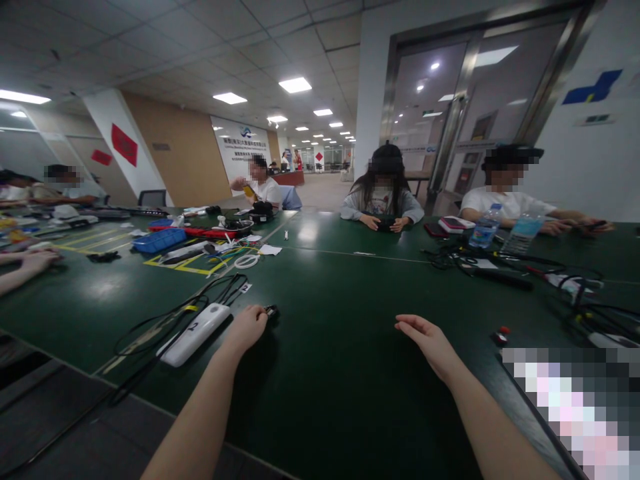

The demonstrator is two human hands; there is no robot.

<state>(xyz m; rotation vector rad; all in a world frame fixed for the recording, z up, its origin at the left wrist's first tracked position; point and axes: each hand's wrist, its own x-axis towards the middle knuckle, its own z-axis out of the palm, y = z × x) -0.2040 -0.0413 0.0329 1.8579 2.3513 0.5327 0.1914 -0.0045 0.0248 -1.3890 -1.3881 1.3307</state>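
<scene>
My left hand [250,325] is over the green table, its fingers closed on a small dark object [271,311] with a few light spots. Its kind is too small to make out, and the fingers cover part of it. To the left of that hand lies a white power bank [196,333] marked "2", with black cables beside and over it. My right hand [425,337] is held above the tabletop, fingers stretched out and nothing visible in them. Further right, a small black-and-red item [500,335] rests on the table.
A blue tray [159,240], loose wires and a coiled white cable [247,262] lie at left on the green table [340,393]. Two water bottles [485,227] and black cables stand at right. A pixelated screen [570,413] is near right. Several people sit around the table.
</scene>
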